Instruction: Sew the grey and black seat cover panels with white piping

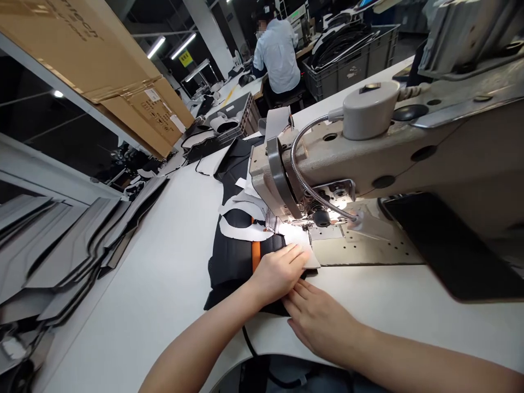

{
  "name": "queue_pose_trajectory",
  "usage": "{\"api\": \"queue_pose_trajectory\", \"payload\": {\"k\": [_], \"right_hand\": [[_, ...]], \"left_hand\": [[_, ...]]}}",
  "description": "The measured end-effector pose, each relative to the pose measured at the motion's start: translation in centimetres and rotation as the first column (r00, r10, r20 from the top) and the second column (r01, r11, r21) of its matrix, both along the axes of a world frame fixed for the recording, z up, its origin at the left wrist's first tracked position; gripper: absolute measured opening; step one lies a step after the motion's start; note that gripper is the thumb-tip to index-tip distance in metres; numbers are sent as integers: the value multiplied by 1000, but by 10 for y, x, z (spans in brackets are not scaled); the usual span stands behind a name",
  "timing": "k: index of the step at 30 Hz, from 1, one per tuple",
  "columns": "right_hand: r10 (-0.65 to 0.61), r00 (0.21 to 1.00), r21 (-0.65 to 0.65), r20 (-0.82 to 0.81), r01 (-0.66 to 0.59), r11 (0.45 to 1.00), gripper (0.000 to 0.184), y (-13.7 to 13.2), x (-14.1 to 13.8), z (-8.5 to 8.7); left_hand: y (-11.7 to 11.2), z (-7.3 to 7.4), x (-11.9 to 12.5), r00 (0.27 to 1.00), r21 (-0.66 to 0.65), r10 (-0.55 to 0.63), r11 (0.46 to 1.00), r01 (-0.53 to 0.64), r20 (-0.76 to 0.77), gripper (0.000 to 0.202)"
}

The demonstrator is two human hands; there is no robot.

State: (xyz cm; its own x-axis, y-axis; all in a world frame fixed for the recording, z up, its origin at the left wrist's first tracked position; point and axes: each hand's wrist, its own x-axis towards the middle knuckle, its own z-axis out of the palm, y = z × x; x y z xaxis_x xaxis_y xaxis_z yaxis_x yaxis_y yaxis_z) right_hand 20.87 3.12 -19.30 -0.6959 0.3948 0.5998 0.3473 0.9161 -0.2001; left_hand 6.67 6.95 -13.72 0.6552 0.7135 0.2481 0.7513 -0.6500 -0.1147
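In the head view, our left hand [278, 273] lies flat and open on a black panel [229, 267] layered with white and orange pieces, just near of the sewing machine [368, 164]. Our right hand [321, 322] rests open at the panel's near edge on the surface [164, 273]. Neither clamps. We judge this step as guiding the layers; the next move calls for keeping them flat.

Worker's body: left hand [278, 273] and right hand [323, 322], both bare and ungloved, joining bare forearms [196, 344] that taper toward the wrists; dark clothing [303, 376], too dim for detail, lies along the lower edge.
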Motion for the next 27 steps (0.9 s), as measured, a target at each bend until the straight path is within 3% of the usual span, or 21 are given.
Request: {"api": "queue_pose_trajectory", "payload": {"k": [4, 9, 18, 27], "right_hand": [[-13, 1000, 27, -6, 13, 1000, 35, 0, 3, 2], [-29, 999, 21, -13, 30, 999, 36, 1, 2, 2], [-45, 999, -52, 26, 47, 998, 48, 12, 9, -1], [-33, 993, -88, 114, 44, 995, 58, 25, 6, 1]], "left_hand": [[-5, -6, 0, 1000, -15, 20, 1000, -20, -14, 27], [-2, -8, -7, 997, -118, 2, 993, 6, 72, 30], [25, -21, -17, 971, -178, 25, 984, 18, 237, 24], [49, -32, -25, 961, -70, -25, 996, 47, 277, 22]]}}
